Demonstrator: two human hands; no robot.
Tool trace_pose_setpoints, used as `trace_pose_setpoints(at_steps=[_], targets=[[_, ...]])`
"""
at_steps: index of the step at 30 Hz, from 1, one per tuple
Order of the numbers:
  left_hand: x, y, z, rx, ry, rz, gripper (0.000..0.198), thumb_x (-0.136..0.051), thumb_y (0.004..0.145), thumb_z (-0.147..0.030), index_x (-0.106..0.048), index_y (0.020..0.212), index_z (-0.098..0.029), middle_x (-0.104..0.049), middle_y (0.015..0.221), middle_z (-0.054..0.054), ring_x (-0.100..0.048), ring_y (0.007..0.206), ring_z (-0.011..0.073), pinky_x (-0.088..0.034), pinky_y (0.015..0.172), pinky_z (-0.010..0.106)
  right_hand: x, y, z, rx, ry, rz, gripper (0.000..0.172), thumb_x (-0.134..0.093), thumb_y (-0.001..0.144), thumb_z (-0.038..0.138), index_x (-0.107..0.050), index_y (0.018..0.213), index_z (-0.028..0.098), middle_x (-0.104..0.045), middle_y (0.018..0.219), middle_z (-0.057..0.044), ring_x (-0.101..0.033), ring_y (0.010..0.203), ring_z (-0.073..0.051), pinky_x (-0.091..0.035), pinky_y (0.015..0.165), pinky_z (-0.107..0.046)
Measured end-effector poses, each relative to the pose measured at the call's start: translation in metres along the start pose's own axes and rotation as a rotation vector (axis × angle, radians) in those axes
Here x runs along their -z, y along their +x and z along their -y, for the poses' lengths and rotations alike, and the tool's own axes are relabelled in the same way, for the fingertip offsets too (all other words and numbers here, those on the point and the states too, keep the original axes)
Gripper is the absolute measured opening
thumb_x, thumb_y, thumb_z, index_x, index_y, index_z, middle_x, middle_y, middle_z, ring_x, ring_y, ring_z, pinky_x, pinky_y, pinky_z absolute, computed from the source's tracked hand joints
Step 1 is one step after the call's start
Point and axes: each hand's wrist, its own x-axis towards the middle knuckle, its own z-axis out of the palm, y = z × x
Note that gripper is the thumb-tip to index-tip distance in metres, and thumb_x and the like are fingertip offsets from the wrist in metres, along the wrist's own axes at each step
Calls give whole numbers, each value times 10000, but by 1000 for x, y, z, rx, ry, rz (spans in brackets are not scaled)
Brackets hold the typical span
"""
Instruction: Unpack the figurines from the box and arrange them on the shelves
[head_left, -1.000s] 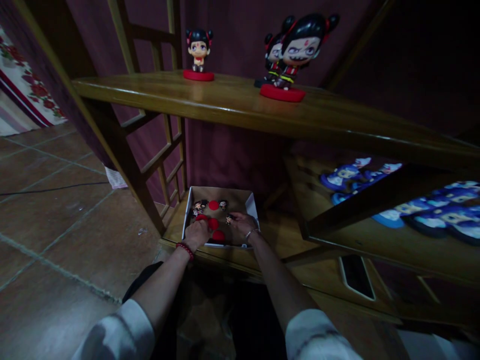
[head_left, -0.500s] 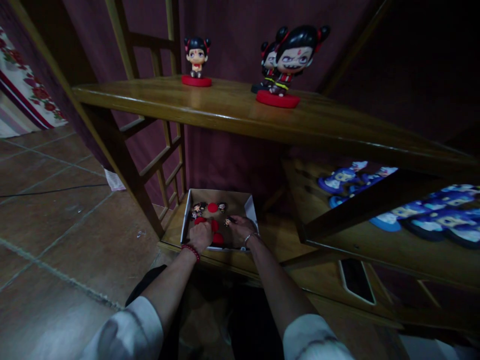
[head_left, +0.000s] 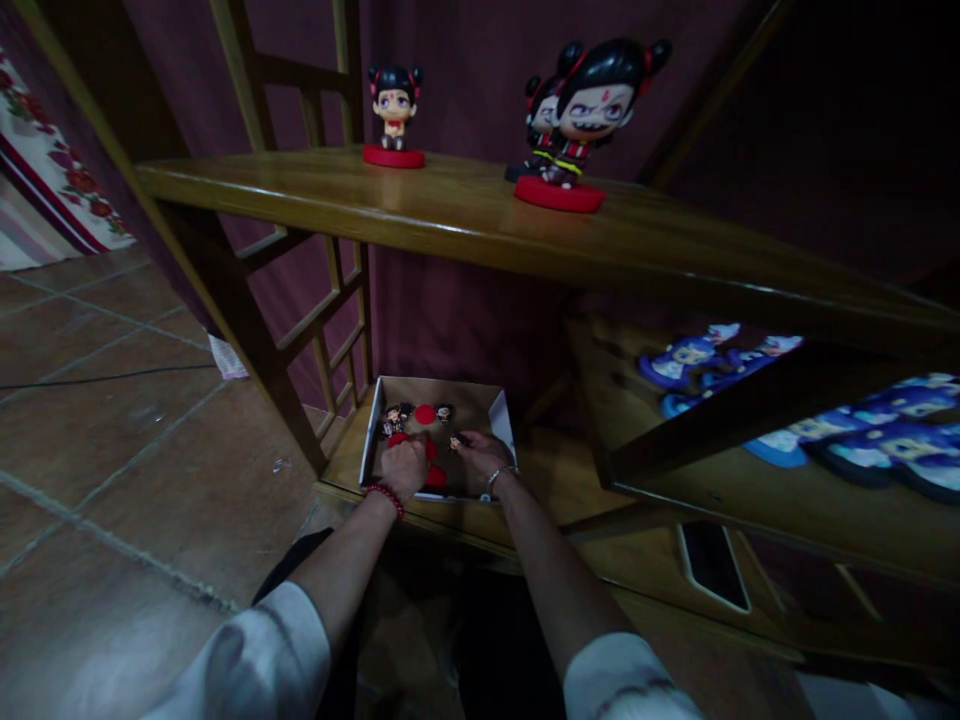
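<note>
An open cardboard box [head_left: 493, 484] with white outer sides stands on the lower shelf. Inside it lie several small dark-haired figurines [head_left: 393, 415] at the left, another figurine [head_left: 444, 412] near the back, and several red discs, one [head_left: 425, 414] at the back. My right hand [head_left: 482, 457] pinches a small figurine [head_left: 455, 441] in the right half of the box. Over the red discs at the front left is my left hand [head_left: 404, 467], its fingers curled down and closed; what they hold, if anything, is hidden beneath the hand.
Above the box runs a wooden shelf [head_left: 300, 190] bearing a small figurine [head_left: 394, 110] and a large one [head_left: 592, 110] on red bases, with another behind. Blue figurines [head_left: 679, 358] lie on the right shelf. A phone [head_left: 714, 565] rests lower right.
The view has shifted slightly. My left hand has moved a little within the box; my right hand keeps the figurine in nearly the same place.
</note>
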Motion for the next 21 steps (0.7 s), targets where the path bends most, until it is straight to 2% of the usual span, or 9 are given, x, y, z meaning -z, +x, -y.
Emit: trace_pose_setpoints(at_steps=[11, 21], targets=[[-6, 7, -6, -56, 3, -27, 300, -386, 807, -267, -600, 911, -84, -633, 869, 159, -598, 861, 234, -451, 710, 315, -1, 0, 0, 9, 38, 28, 211, -574, 653, 234, -626, 856, 207, -676, 802, 12, -615, 767, -126, -483, 690, -229], [-2, 3, -9, -53, 3, -54, 405, -281, 844, -304, -622, 877, -90, -639, 871, 154, -599, 866, 234, -452, 731, 311, -4, 3, -8, -32, 38, 19, 245, -586, 665, 248, -609, 905, 203, -668, 905, -6, -612, 833, -129, -480, 720, -220]])
